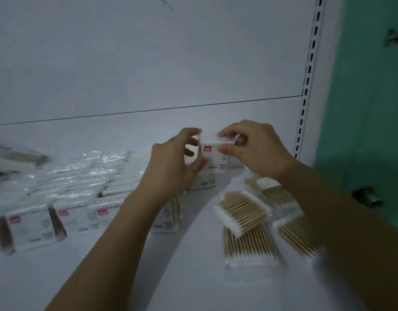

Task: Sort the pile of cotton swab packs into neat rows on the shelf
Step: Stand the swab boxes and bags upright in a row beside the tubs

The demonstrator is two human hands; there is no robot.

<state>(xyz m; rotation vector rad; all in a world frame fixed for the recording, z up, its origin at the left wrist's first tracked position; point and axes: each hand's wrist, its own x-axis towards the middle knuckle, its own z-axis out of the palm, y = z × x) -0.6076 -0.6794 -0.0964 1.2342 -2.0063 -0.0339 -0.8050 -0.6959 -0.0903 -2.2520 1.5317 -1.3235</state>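
while the left grip (175, 160) and right grip (251, 149) are both clamping one cotton swab pack (216, 154) near the back of the shelf (193, 277), loose packs (245, 212) are lying in front, to its right.

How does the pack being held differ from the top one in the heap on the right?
The held pack is upright, white label and red tag facing us; the heap's top pack lies flat and skewed, bare wooden sticks showing. Both hold cotton swabs.
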